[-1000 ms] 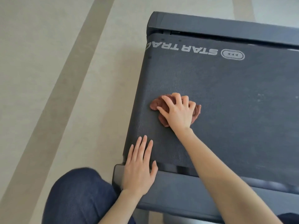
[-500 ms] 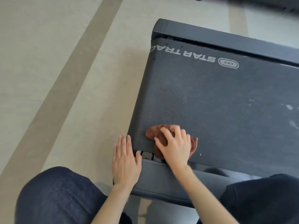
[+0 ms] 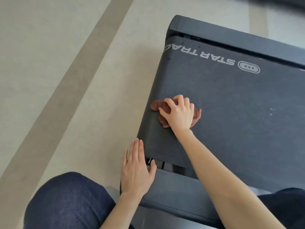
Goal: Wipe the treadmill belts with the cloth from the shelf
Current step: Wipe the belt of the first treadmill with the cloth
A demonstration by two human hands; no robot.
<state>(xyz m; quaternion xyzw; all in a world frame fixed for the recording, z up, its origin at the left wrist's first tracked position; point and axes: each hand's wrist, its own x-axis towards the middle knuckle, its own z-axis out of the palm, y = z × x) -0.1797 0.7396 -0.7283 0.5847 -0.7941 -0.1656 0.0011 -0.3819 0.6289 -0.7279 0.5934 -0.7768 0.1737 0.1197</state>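
Cloth (image 3: 156,105) sits bunched under the right hand (image 3: 179,113), whose curled fingers grip it and press it onto the treadmill belt (image 3: 239,121) near the belt's edge, giving wiping pressure. Nearer the body from that grip, the left hand (image 3: 137,171) lies flat, fingers straight, on the frame corner (image 3: 173,192), presumably bracing the reach.

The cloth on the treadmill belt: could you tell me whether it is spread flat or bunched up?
Bunched up: the cloth shows lumpy folds under the right hand gripping it.
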